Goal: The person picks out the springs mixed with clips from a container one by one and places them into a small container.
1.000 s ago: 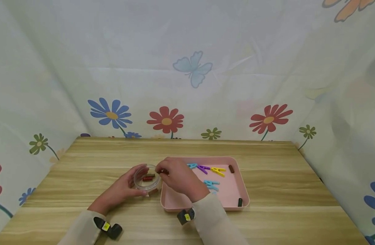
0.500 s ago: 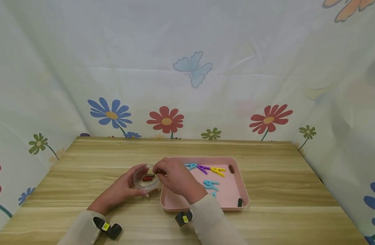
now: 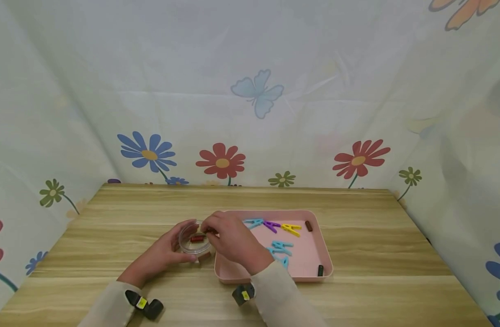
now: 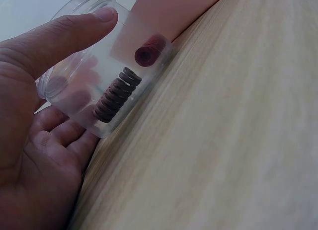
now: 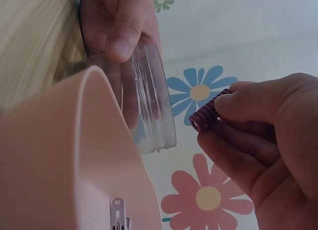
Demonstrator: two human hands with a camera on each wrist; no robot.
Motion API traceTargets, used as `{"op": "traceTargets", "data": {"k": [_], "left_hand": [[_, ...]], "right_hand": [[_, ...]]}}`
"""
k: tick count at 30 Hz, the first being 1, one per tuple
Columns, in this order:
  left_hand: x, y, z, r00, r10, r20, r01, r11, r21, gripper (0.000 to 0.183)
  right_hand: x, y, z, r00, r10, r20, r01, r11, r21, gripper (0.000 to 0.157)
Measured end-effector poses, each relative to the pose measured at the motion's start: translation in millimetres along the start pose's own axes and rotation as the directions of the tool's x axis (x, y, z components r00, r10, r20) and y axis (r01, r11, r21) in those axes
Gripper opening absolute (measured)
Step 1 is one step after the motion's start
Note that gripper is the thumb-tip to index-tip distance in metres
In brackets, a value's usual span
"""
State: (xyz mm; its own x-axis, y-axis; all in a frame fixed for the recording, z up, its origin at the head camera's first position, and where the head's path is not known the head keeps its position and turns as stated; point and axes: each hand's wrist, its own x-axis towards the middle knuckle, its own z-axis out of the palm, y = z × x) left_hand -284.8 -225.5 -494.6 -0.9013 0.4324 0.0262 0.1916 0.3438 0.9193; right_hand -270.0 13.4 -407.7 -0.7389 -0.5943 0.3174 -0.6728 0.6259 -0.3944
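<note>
My left hand (image 3: 165,250) grips a clear plastic jar (image 4: 107,21) around its side, thumb on the near wall. Through the wall in the left wrist view, a brown coil spring (image 4: 118,95) and a red spring (image 4: 150,51) lie inside. Between thumb and fingers, my right hand (image 3: 233,236) pinches another coil spring (image 5: 209,111), dark reddish in the right wrist view. That hand overlaps the right part of the jar's open mouth in the head view; the right wrist view shows a gap between the held spring and the rim.
A pink tray (image 3: 323,247) sits right of the jar. It holds several blue clothespins (image 3: 281,245), a purple clothespin (image 3: 271,225), a yellow clothespin (image 3: 290,228), a brown spring (image 3: 309,225) and a dark green spring (image 3: 320,270). All stand on a wooden table (image 3: 376,236).
My right hand has moved slightly left over the jar mouth with its spring, uncovering more blue clothespins in the tray. The left hand and jar stay nearly in place.
</note>
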Motion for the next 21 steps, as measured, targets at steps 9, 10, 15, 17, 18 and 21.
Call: {"op": "traceTargets", "data": {"k": [9,10,15,17,18,21], "left_hand": [[0.6,-1.9,0.0,1.000,0.003,-0.005,-0.004,1.000,-0.011,0.095],[0.5,-2.2,0.1,1.000,0.003,-0.006,-0.003,1.000,-0.011,0.095],[0.5,-2.9,0.6,1.000,0.000,-0.004,0.000,1.000,-0.009,0.094],[0.6,-2.7,0.7,1.000,-0.002,-0.005,0.002,1.000,-0.009,0.094],[0.7,-2.5,0.8,1.000,-0.004,-0.006,0.004,1.000,-0.007,0.094],[0.8,-1.8,0.4,1.000,-0.011,-0.013,0.011,1.000,0.003,0.095]], "right_hand": [[0.2,-3.2,3.3,1.000,-0.001,0.010,0.001,1.000,0.007,0.014],[0.3,-3.3,4.1,1.000,-0.003,0.015,0.003,1.000,0.007,0.014],[0.4,-4.3,6.7,0.999,-0.015,0.029,0.015,1.000,0.006,0.013],[0.6,-4.5,7.7,0.999,-0.016,0.035,0.016,1.000,0.004,0.012],[0.9,-4.7,8.0,0.999,-0.018,0.036,0.018,1.000,0.001,0.012],[1.7,-4.8,9.2,0.999,-0.026,0.041,0.026,1.000,-0.012,0.011]]}}
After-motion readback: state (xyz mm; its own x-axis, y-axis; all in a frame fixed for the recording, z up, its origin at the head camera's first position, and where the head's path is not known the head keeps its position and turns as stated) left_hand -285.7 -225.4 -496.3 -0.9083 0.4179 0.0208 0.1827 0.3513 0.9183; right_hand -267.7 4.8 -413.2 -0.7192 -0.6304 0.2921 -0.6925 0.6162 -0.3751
